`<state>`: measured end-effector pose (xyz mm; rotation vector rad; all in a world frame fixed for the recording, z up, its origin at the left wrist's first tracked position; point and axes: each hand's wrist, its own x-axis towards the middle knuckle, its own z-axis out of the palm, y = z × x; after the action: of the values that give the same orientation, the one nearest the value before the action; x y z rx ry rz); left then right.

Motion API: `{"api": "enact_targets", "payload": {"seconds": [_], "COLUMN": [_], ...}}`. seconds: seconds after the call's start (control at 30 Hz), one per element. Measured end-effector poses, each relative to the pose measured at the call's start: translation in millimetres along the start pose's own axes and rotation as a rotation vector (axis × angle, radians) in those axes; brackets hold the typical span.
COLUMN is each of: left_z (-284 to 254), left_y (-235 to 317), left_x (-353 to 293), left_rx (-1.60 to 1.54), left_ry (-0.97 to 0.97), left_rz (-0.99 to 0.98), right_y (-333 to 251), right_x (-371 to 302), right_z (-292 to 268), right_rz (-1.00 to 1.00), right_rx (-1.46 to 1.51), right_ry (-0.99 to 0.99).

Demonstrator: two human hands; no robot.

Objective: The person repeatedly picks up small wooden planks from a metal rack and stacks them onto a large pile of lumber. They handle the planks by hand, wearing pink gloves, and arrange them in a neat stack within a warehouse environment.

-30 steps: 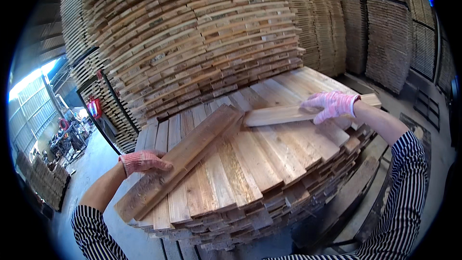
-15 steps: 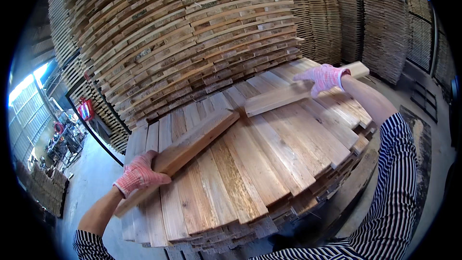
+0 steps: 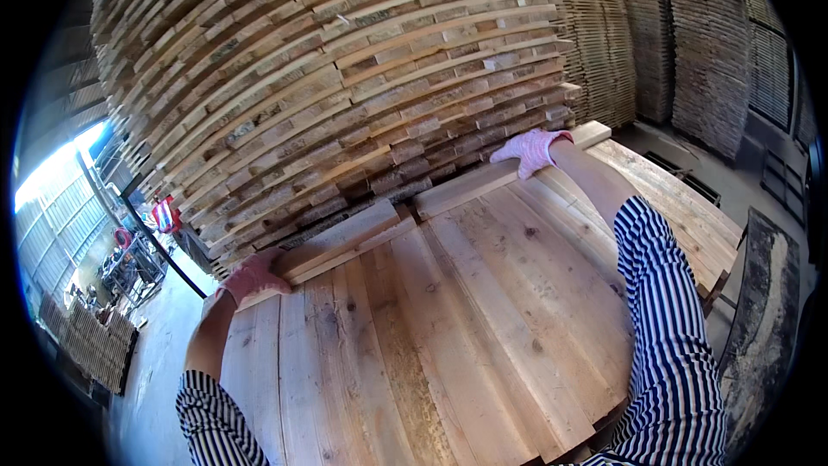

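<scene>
A person's two gloved hands rest far apart on two boards lying crosswise over a layer of planks [image 3: 466, 293], close to the foot of a tall stack [image 3: 345, 78] of timber. The left hand [image 3: 256, 276] is closed around the outer end of the left board [image 3: 345, 237]; the right hand [image 3: 536, 152] is curled over the right board [image 3: 466, 191], nearer its outer end, thumb and fingers to either side. Between the boards' inner ends is a narrow, dark gap. The likeliest trouble, as a judgement, is pinched fingers: those on the far side sit near the stack's jagged face, and a hard push that way could trap them. Each board is held toward one end only — so uneven pressure could swing its inner end round, knocking the two together or leaving them crooked. The left board's outer end lies near the layer's left edge, where a loose grip might let it tip off. Protruding ends in the stack could also snag a glove — or be jolted by a board striking them.
</scene>
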<state>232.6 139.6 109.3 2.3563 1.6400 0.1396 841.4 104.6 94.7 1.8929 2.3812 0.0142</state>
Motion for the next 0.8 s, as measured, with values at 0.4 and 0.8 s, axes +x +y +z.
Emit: {"api": "enact_targets", "payload": {"seconds": [0.4,0.8], "left_z": [1,19], "left_y": [-14,74], "left_x": [26,-255], "left_rx": [0.219,0.199], "left_ry": [0.022,-0.066], "left_rz": [0.217,0.280], "right_y": [-24,-388], "right_x": [2,-171], "right_z": [11,-33], "right_rz": [0.074,-0.710], "right_rx": [-0.081,-0.002], "right_ry": [0.151,0.232]}}
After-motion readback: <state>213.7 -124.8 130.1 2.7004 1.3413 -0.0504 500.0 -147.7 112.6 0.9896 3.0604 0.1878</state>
